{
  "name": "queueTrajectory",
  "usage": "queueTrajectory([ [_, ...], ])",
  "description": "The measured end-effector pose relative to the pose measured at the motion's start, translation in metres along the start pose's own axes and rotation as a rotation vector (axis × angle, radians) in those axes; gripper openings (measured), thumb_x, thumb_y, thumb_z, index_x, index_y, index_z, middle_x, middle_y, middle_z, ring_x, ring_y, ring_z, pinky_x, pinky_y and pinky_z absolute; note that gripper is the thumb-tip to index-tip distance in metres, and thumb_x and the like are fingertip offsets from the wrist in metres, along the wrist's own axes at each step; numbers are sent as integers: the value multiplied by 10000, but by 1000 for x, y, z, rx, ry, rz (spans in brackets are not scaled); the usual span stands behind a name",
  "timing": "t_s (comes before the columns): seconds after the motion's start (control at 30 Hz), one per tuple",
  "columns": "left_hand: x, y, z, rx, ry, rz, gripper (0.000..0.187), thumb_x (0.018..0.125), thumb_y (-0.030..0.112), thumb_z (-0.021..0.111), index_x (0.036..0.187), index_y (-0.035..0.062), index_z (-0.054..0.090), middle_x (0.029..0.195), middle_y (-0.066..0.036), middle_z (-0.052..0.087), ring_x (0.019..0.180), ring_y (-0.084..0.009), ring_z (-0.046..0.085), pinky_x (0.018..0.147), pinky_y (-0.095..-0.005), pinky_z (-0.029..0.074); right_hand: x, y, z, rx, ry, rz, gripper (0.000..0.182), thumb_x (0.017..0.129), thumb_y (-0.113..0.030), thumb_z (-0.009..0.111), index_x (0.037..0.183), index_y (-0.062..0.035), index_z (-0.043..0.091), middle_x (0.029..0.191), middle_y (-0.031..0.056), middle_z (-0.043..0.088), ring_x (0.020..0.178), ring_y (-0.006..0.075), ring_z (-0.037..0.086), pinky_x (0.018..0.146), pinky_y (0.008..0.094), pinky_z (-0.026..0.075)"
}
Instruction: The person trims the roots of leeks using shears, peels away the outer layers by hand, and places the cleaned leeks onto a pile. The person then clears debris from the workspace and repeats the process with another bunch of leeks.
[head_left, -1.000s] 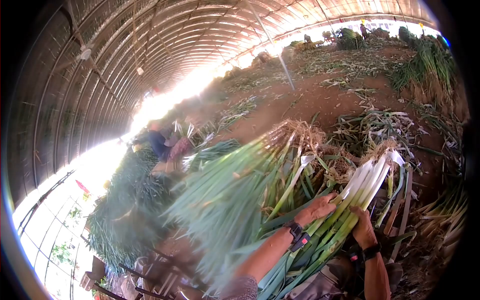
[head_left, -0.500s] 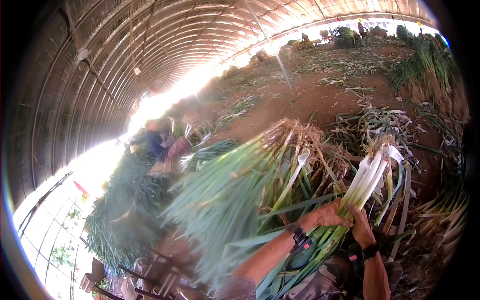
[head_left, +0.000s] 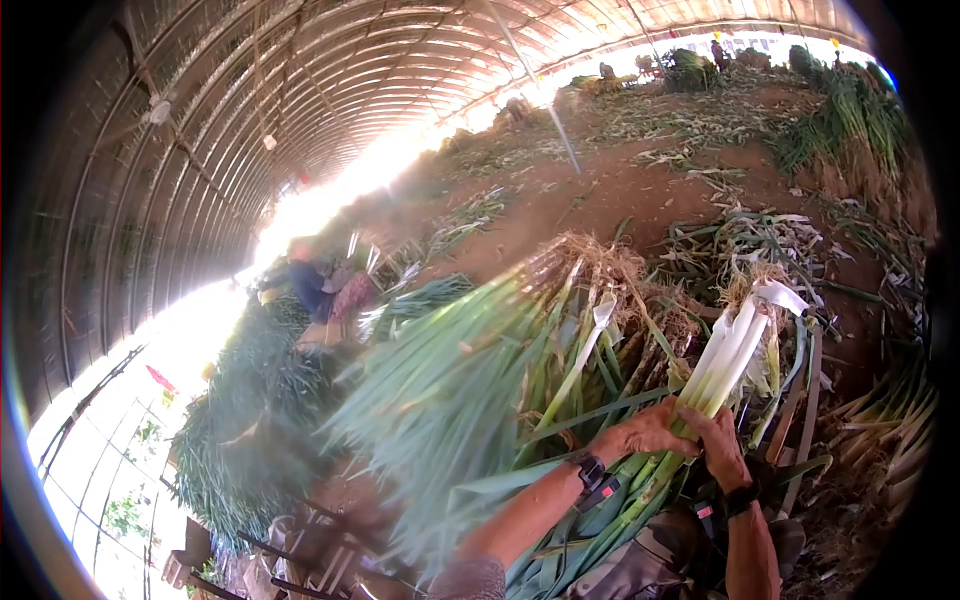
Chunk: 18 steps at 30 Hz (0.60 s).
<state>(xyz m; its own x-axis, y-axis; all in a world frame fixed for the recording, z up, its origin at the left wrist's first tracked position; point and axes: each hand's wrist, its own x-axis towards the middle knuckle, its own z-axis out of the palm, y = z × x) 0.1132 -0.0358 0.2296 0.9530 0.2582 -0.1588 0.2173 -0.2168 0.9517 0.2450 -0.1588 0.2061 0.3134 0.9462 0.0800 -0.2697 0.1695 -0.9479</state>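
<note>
My left hand (head_left: 648, 430) is closed around a bundle of scallions (head_left: 732, 352) from the left side. From the right, my right hand (head_left: 718, 445) grips the same bundle, its fingers near the left hand's. The white stems and roots point up and away from me, and the green leaves run down over my lap. A strip of peeled white skin (head_left: 780, 297) hangs at the root end. Left of my hands lies a big heap of scallions (head_left: 480, 360) with roots at its far end.
A person (head_left: 312, 285) sits at the left beside another green pile (head_left: 260, 430). Leaf scraps (head_left: 745, 245) litter the brown soil (head_left: 600, 200). More scallions stand at the upper right (head_left: 850, 120) and lie at the right edge (head_left: 895, 430). A metal pole (head_left: 560, 135) rises beyond.
The bundle's white stems stand slightly farther apart. My hands have shifted slightly on it and still hold it.
</note>
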Motion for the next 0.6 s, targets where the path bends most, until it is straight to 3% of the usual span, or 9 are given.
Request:
queueTrajectory([
  [0.03, -2, 4, -1, 64, 2, -38, 1062, 711, 331, 923, 1555, 88, 325, 1471, -180, 492, 1405, -327, 433, 1185, -482, 374, -1, -3, 1, -5, 3, -1, 418, 925, -267, 688, 1215, 32, 648, 1036, 67, 690, 937, 156, 642, 791, 294, 512],
  [0.1, -7, 11, -4, 93, 2, -68, 1025, 726, 313, 914, 1543, 86, 338, 1468, -183, 495, 1393, -331, 446, 1177, -481, 387, 8, 49, -26, -431, 36, -519, 379, 935, -227, 674, 1213, 29, 649, 1035, 68, 699, 935, 166, 658, 785, 300, 526],
  [0.17, -13, -11, -15, -77, -5, -10, 940, 744, 294, 901, 1504, 78, 392, 1439, -181, 524, 1358, -325, 481, 1155, -475, 413, 10, 58, -30, -395, 25, -540, 344, 944, -190, 657, 1212, 26, 649, 1037, 70, 706, 931, 172, 669, 786, 310, 540],
  [0.23, -13, -65, -32, -351, -35, 93, 834, 762, 274, 887, 1451, 66, 465, 1398, -175, 567, 1311, -313, 526, 1125, -465, 445, 2, 21, -7, 94, -8, -58, 312, 954, -154, 639, 1211, 22, 648, 1042, 73, 709, 925, 177, 678, 792, 322, 555],
  [0.27, -2, -87, -28, -504, -78, 142, 782, 771, 264, 880, 1425, 61, 502, 1377, -173, 588, 1288, -307, 549, 1110, -460, 462, 5, 26, -3, 103, 37, -16, 320, 949, -162, 647, 1209, 23, 645, 1048, 76, 709, 916, 173, 679, 789, 330, 561],
  [0.4, -4, 16, 5, 707, -114, 280, 391, 842, 170, 807, 1163, -12, 679, 1136, -128, 722, 1034, -234, 683, 910, -424, 562, 15, 49, -7, -129, 118, -22, 368, 965, -224, 702, 1234, 15, 623, 1073, 72, 689, 935, 164, 649, 791, 311, 552],
  [0.5, -5, 19, 23, 422, 45, 318, 252, 895, 140, 729, 1091, -15, 694, 1067, -139, 725, 934, -233, 695, 818, -397, 573, 7, -15, 20, -246, 151, 165, 339, 965, -218, 690, 1211, 7, 627, 1050, 117, 691, 936, 184, 639, 792, 322, 559],
  [0.53, -7, 19, 24, 314, 90, 300, 225, 910, 137, 706, 1080, -11, 692, 1057, -147, 719, 917, -238, 691, 803, -391, 571, 10, -3, 19, -262, 160, 49, 370, 952, -324, 699, 1127, 1, 667, 963, 126, 696, 840, 198, 663, 699, 339, 556],
  [0.6, -8, -10, 22, 675, 149, 191, 203, 933, 147, 671, 1082, 10, 687, 1053, -154, 704, 913, -241, 672, 802, -383, 569, 13, 14, 17, -286, 145, -130, 445, 934, -431, 710, 1059, -4, 693, 892, 140, 696, 759, 218, 683, 617, 359, 553],
])
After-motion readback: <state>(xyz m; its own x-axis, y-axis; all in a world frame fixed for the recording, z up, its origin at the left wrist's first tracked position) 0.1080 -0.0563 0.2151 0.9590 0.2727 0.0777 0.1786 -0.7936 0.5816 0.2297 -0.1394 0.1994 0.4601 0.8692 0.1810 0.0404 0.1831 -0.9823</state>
